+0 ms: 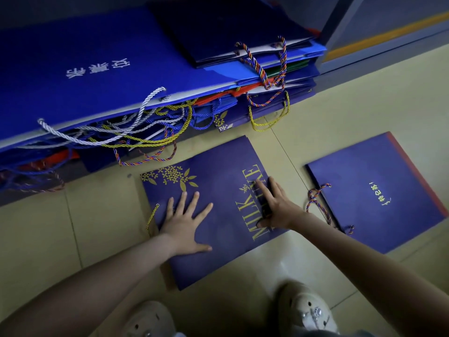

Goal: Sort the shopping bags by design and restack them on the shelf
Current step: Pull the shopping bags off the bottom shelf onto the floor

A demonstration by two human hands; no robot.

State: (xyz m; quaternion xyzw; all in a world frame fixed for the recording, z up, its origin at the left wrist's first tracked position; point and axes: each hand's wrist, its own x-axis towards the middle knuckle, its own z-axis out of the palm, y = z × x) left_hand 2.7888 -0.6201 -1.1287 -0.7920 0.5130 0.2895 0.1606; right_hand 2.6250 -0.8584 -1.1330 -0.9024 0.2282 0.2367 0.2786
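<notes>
Two hands rest on the purple gold-flowered bag [218, 251] lying on the floor [97, 229] just before the shelf [77, 182]. Our left hand [184, 227] presses it, fingers [193, 204] spread flat; whether the fingers of our right hand [278, 207] grip anything, we cannot tell.

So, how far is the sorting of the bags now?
Done: two designs lie apart on the floor, the gold-flower bag and the red-edged bag. In hand: the left hand and right hand press flat on the gold-flower bag. Left: the mixed pile behind them, cords tangled, looks unsorted.
</notes>
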